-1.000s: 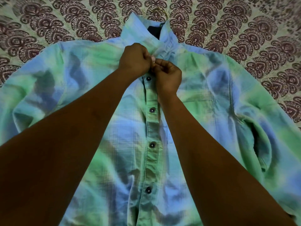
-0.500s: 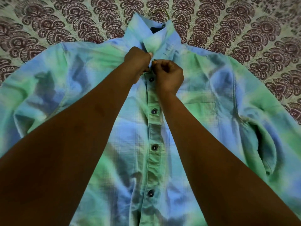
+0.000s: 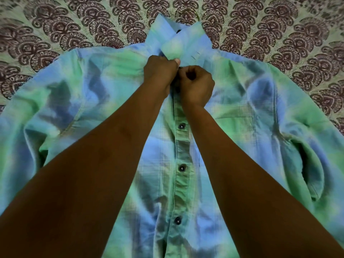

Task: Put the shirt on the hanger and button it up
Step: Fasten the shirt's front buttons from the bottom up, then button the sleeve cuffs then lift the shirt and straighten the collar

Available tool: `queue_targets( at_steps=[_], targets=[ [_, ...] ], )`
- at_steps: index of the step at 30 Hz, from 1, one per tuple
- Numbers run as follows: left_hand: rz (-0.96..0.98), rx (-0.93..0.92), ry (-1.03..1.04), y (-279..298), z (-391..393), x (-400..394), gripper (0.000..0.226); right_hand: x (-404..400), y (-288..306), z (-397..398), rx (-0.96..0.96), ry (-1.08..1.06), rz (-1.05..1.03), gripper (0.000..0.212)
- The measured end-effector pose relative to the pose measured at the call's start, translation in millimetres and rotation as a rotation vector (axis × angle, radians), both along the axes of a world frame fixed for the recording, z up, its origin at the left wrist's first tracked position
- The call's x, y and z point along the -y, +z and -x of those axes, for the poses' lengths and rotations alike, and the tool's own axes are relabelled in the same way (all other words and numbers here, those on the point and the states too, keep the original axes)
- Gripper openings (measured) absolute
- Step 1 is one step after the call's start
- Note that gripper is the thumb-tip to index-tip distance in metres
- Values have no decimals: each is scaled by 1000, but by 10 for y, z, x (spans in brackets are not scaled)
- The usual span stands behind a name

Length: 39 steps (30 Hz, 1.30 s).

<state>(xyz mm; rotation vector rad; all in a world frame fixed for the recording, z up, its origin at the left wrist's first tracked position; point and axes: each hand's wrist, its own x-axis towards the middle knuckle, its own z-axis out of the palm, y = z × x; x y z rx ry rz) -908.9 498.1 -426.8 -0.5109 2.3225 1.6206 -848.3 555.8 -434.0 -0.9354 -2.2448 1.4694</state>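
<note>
Head view: both hands' fingers [image 3: 188, 74] pinch shirt [image 3: 260, 127] placket on patterned bedspread [image 3: 55, 34].

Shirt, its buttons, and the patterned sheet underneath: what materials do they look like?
Blue-green tie-dye shirt: thin woven fabric, likely cotton, matte; faint grid weave and soft creases. Small dark round buttons: probably plastic, slightly glossy with a pale glint. Maroon-printed pale bedsheet: matte printed cloth, possibly cotton; fibre cannot be confirmed.

hanger [image 3: 179, 31] mostly hidden inside collar, shirt [image 3: 242, 101] hem cut off below
</note>
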Motion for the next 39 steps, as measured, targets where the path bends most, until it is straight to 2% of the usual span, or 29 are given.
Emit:
queue_targets(
  at_steps=[3,5,7,12,15,18,20,22,23,25,27,29,31,34,39],
  targets=[
    [-33,-32,14,-12,-23,20,23,-87,60,61,36,53,192,17],
    [-52,-90,-4,-48,-33,42,36,-215,142,151,89,104,455,21],
    [-82,-157,-64,-52,-71,62,41,-352,238,225,216,207,647,16],
    [7,-269,-304,-116,-46,177,33,-472,233,262,278,281,783,17],
    [164,-350,-414,-38,-7,206,29,-492,198,301,292,293,782,15],
    [402,-445,-476,55,71,179,8,-449,187,318,284,279,716,10],
    [480,-442,-458,42,92,172,16,-373,137,296,234,238,610,7],
    [382,-401,-314,9,63,226,35,-321,28,263,154,209,355,7],
    [279,-375,-215,13,4,271,37,-293,-1,213,121,209,208,2],
    [120,-368,-92,44,-201,393,32,-217,24,-42,79,228,-27,21],
    [73,-394,-82,48,-520,536,30,-133,87,-468,11,272,-161,36],
    [1,-381,-123,100,-962,686,32,-42,129,-982,-73,312,-237,41],
    [94,-380,-204,150,-1481,840,33,39,151,-1523,-83,342,-266,46],
    [226,-413,-331,227,-2202,1019,39,135,196,-2259,-16,379,-296,51],
    [274,-363,-440,380,-3161,1215,44,205,368,-3265,82,411,-289,52]
  ],
)
